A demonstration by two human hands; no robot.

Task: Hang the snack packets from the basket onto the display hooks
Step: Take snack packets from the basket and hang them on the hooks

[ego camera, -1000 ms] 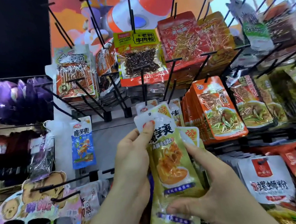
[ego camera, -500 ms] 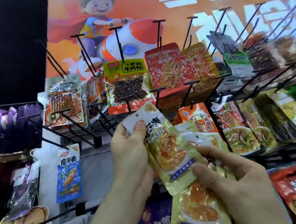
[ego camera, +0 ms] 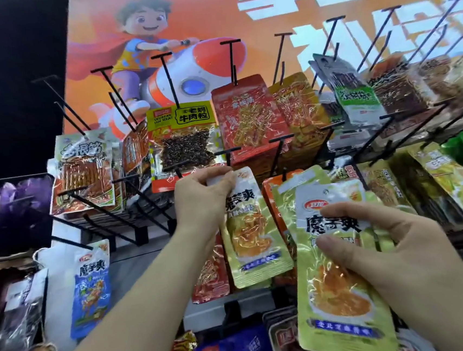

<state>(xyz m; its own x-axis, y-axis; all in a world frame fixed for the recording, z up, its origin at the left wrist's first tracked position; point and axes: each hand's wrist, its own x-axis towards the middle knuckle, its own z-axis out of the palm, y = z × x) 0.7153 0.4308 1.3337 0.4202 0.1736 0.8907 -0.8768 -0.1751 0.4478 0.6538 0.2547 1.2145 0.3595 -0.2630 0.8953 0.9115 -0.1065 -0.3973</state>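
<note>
the left hand [ego camera: 202,196] pinches the top seal of a packet [ego camera: 254,238] that looks light, floppy and slick, while the right hand [ego camera: 402,260] grips spare packets [ego camera: 338,301].

Left grip [ego camera: 202,198] raised high, pinching; right grip [ego camera: 402,258] lower, nearer, clamping.

Head camera, close, facing display hooks [ego camera: 232,59] (tilted upward)
</note>
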